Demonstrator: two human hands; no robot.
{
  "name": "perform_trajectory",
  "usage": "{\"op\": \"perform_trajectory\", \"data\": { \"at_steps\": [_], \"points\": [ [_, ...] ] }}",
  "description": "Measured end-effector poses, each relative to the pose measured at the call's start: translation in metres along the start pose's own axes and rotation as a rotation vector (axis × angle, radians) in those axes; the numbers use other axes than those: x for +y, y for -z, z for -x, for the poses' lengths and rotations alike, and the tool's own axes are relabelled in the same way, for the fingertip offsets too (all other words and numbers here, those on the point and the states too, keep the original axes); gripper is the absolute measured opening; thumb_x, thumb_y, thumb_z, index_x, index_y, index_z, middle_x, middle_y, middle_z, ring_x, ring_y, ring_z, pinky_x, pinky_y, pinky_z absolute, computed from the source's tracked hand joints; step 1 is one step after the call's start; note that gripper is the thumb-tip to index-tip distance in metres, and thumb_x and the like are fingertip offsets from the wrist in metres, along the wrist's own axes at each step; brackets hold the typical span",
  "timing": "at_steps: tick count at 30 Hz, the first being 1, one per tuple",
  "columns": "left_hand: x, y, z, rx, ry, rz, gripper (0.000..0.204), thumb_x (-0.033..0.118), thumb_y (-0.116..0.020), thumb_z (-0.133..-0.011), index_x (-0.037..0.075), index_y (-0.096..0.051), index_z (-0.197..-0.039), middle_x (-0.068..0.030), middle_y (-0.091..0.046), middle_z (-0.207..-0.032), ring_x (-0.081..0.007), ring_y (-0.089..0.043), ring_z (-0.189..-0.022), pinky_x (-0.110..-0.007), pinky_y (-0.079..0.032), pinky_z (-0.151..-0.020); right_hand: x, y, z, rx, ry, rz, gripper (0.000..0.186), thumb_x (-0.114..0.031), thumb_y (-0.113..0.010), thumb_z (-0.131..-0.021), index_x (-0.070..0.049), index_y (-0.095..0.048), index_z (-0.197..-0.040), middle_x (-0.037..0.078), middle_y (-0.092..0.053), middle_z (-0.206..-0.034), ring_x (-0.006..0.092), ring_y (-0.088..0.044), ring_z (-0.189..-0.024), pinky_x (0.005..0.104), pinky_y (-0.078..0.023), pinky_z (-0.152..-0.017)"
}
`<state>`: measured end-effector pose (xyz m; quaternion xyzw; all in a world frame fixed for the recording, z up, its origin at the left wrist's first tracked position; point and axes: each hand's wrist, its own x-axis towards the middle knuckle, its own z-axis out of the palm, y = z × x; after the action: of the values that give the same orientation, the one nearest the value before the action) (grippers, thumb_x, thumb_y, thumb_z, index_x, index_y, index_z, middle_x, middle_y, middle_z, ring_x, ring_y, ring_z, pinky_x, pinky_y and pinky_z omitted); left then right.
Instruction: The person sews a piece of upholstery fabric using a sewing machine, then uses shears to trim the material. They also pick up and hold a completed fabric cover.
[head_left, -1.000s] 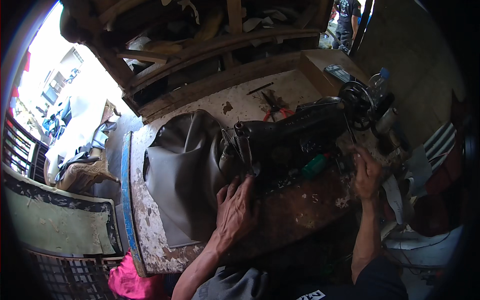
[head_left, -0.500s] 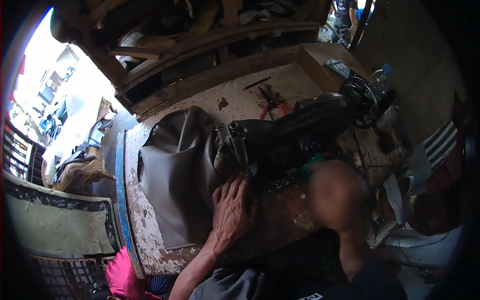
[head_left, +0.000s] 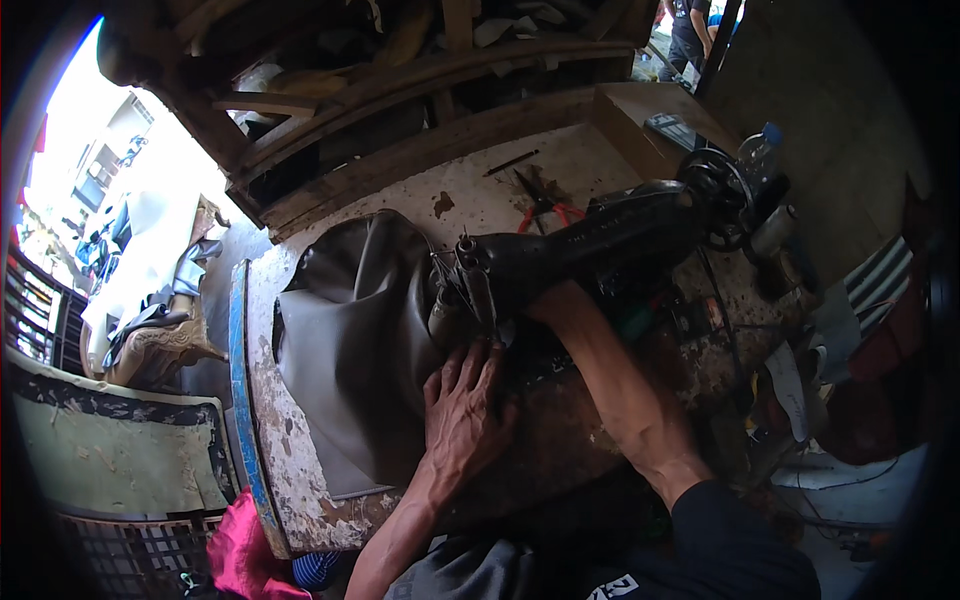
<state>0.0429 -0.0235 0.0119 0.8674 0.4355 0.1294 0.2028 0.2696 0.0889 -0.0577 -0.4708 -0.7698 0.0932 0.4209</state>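
Observation:
A black sewing machine (head_left: 590,235) lies across the worn table, its needle end at the left. A sheet of dark grey-brown leatherette (head_left: 350,340) is bunched in folds left of the needle end, its edge by the presser area. My left hand (head_left: 465,405) rests flat there, fingers stretched toward the needle and touching the sheet's right edge. My right hand (head_left: 552,303) reaches in beneath the machine's arm; its fingers are hidden behind the machine, so what they touch cannot be seen.
Scissors with red handles (head_left: 545,210) and a thin dark stick (head_left: 512,164) lie behind the machine. A cardboard box (head_left: 640,125) and a plastic bottle (head_left: 760,150) stand at the back right. The table's blue left edge (head_left: 243,390) is chipped. A wooden rack (head_left: 400,140) borders the back.
My right hand has moved from the near right of the machine, forward and left, to under its arm. My left hand and the leatherette have stayed nearly in place.

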Motion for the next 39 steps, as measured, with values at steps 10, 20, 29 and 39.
{"op": "perform_trajectory", "data": {
  "at_steps": [10, 20, 29, 39],
  "points": [
    [-0.005, -0.003, -0.003, -0.021, 0.008, -0.037, 0.076, 0.032, -0.067, -0.093, 0.010, -0.040, -0.161, -0.0217, -0.039, -0.166, -0.0411, -0.034, -0.154, -0.054, -0.026, -0.124, -0.009, -0.001, 0.000, -0.008, -0.101, 0.001, 0.029, -0.017, -0.067, -0.099, -0.008, -0.067, -0.127, 0.013, -0.070, -0.127, 0.0272, -0.065, -0.123, 0.0416, -0.050, -0.107],
    [-0.008, -0.004, -0.006, 0.004, -0.026, -0.010, 0.073, 0.030, -0.067, -0.092, 0.008, -0.045, -0.158, -0.0226, -0.040, -0.165, -0.0414, -0.035, -0.153, -0.055, -0.026, -0.124, -0.081, 0.055, 0.007, -0.152, -0.514, 0.225, 0.025, -0.021, -0.067, -0.099, -0.008, -0.071, -0.120, 0.018, -0.074, -0.112, 0.0346, -0.071, -0.109, 0.0462, -0.054, -0.097],
    [-0.004, -0.004, -0.007, -0.010, -0.007, 0.002, 0.072, 0.029, -0.067, -0.092, 0.008, -0.046, -0.158, -0.0195, -0.038, -0.168, -0.0390, -0.031, -0.156, -0.054, -0.022, -0.127, -0.110, 0.169, 0.083, 0.875, -0.475, 0.603, 0.027, -0.009, -0.064, -0.103, 0.001, -0.063, -0.127, 0.016, -0.071, -0.116, 0.0297, -0.073, -0.096, 0.0414, -0.057, -0.087],
    [-0.004, -0.002, -0.007, 0.000, 0.009, 0.020, 0.070, 0.029, -0.068, -0.092, 0.008, -0.048, -0.156, -0.0186, -0.040, -0.167, -0.0380, -0.032, -0.156, -0.053, -0.022, -0.126, -0.121, 0.200, 0.141, 0.431, -0.512, 0.320, 0.026, 0.002, -0.049, -0.104, -0.002, -0.071, -0.118, 0.009, -0.077, -0.097, 0.0081, -0.059, -0.063, 0.0280, -0.045, -0.059]
  ]
}}
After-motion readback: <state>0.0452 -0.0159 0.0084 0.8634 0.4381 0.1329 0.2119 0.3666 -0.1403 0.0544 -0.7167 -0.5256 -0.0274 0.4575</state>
